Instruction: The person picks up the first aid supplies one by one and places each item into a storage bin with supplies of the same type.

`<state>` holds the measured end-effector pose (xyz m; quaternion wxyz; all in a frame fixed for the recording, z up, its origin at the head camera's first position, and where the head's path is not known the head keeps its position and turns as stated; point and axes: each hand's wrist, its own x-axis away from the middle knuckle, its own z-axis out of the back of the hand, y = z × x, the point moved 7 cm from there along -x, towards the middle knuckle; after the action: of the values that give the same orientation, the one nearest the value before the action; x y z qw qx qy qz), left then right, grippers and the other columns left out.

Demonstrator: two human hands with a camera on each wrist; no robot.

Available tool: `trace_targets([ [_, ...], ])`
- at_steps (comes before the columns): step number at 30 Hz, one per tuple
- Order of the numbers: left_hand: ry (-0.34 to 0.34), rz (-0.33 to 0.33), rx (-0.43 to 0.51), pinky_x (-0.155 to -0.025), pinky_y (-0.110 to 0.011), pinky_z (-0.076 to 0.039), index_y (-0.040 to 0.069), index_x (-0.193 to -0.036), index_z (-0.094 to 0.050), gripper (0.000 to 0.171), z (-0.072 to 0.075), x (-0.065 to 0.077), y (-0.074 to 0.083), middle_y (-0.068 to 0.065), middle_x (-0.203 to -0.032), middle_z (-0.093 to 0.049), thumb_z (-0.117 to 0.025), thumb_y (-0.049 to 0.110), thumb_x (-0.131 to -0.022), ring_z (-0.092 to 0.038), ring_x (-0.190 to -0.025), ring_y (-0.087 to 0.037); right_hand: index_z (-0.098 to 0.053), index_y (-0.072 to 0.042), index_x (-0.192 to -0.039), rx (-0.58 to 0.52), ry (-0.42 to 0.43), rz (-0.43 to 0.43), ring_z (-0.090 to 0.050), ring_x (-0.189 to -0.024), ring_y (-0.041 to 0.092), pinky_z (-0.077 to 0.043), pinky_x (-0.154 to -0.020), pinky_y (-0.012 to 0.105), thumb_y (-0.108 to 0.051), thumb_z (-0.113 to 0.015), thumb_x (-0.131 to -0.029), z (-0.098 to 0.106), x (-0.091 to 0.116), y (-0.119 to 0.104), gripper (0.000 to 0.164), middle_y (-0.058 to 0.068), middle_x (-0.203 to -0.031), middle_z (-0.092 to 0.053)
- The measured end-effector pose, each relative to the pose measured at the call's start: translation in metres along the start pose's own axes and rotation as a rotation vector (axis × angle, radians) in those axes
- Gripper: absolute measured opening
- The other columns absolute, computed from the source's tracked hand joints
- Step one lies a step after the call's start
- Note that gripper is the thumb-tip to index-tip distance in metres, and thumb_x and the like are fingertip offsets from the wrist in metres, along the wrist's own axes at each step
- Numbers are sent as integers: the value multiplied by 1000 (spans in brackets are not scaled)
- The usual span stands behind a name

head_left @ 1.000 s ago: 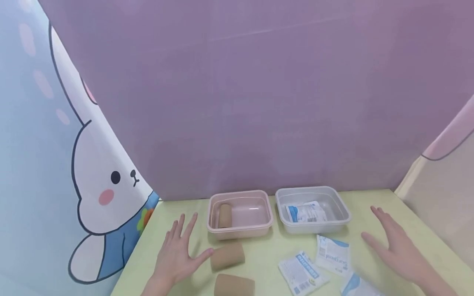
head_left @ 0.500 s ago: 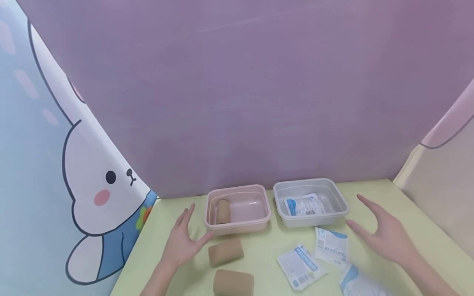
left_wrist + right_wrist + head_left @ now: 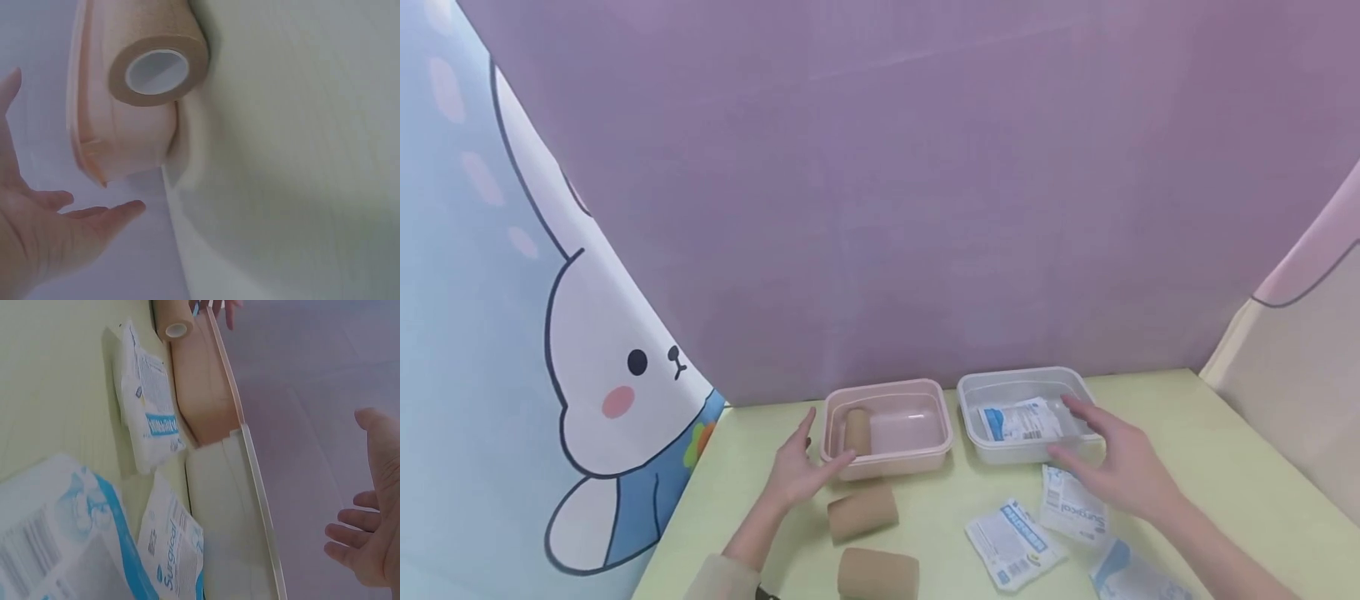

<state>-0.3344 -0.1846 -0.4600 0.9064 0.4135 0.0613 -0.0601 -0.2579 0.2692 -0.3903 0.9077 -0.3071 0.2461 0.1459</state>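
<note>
While the left hand (image 3: 801, 477) hovers at the left end of the pink box (image 3: 895, 465), thumb spread wide from its fingers, the right hand (image 3: 1123, 465) hangs over the right end of the pale grey box (image 3: 1006, 455), its thumb and fingers also wide apart; whether either touches a rim, I cannot tell. One brown roll (image 3: 857, 432) sits inside the pink box, and a white packet (image 3: 1026, 419) lies in the grey one. On the green table (image 3: 940, 533), two more rolls (image 3: 862, 512) lie before the pink box, and three packets (image 3: 1015, 546) before the grey one.
</note>
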Motion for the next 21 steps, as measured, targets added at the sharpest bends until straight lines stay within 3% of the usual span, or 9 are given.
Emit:
trace_targets([
  [7, -35, 25, 23, -107, -60, -57, -1, -167, -23, 119, -14, -16, -10, -38, -162, -39, -86, 54, -83, -54, -139, -57, -62, -7, -146, -15, 7, 77, -72, -119, 41, -59, -97, 63, -26, -90, -86, -17, -4, -24, 69, 17, -131, -75],
  [13, -41, 14, 58, -106, -56, -59, -2, -167, -24, 121, -20, -20, -8, -37, -160, -43, -91, 50, -79, -59, -135, -54, -66, -5, -140, -13, 14, 168, -72, -121, 35, -60, -98, 57, -22, -92, -82, -34, -7, -39, 66, 12, -133, -76],
  [21, -1, -19, 87, -97, -49, -64, -6, -163, -33, 115, -23, -21, -3, -35, -156, -50, -95, 40, -78, -66, -127, -51, -66, -8, -142, -61, -64, 212, -71, -126, 32, -61, -103, 53, -27, -91, -83, -59, -8, -59, 67, 6, -139, -73],
])
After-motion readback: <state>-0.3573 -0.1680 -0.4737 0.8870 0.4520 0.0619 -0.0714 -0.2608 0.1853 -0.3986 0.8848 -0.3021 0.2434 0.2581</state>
